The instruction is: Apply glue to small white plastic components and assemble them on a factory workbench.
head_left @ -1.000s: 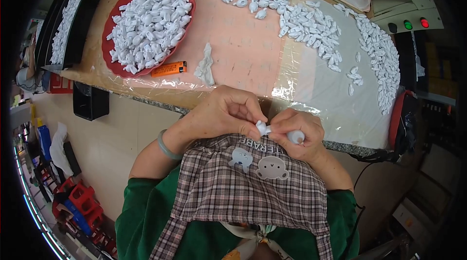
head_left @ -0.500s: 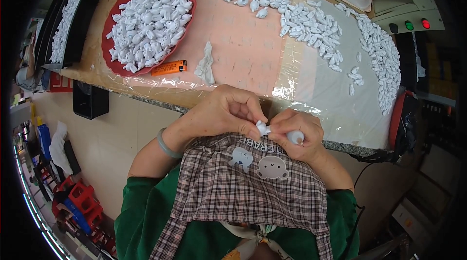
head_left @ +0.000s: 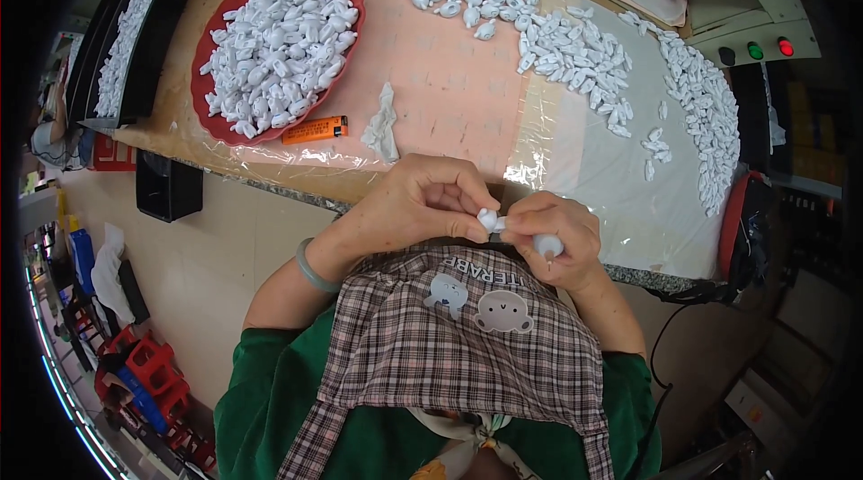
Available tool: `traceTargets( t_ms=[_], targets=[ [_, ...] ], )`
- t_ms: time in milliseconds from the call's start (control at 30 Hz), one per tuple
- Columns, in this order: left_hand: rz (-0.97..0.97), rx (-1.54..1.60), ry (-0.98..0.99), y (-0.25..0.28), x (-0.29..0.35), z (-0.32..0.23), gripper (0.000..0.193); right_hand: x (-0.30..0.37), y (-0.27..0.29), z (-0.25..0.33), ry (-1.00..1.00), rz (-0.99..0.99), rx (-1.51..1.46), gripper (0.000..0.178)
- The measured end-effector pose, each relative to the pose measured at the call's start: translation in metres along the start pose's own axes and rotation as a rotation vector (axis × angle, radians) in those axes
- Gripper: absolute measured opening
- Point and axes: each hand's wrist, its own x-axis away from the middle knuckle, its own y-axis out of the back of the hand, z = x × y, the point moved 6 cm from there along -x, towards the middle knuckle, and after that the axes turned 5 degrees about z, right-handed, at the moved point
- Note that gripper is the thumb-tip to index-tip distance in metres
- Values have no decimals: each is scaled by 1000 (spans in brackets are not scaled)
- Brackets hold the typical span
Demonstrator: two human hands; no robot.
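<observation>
Over the table's near edge, my left hand (head_left: 430, 199) pinches a small white plastic figure part (head_left: 487, 217) between thumb and fingertips. My right hand (head_left: 573, 235) is closed close beside it, thumb and forefinger on a narrow white piece (head_left: 501, 224) that meets the figure part. Whether the two are joined, I cannot tell. Tucked in the right hand's curled fingers is a rounded, pale, translucent object (head_left: 547, 246) with a small brownish spot; its kind is unclear.
A red scalloped bowl (head_left: 200, 89) heaped with white parts stands at the left, beside an orange lighter (head_left: 315, 130) and crumpled tissue (head_left: 381, 125). Loose white parts (head_left: 580, 53) cover the far and right side. A black bin (head_left: 169, 185) sits below the left edge.
Both hands have risen very slightly and turned a little, with the white pieces still between them. The narrow piece now shows more clearly between the fingertips.
</observation>
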Motion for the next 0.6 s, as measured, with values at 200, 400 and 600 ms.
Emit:
traceTargets(
  t_ms=[200,400,600],
  targets=[
    [-39,-77,-102,1,-1,-2,22,-1,0,6,131,1,174,26],
    [-53,-91,-143,5,-2,-4,21,-1,-3,5,122,-60,207,27],
    [-146,-120,-175,16,6,-19,21,2,2,-3,36,-106,195,30]
  ],
)
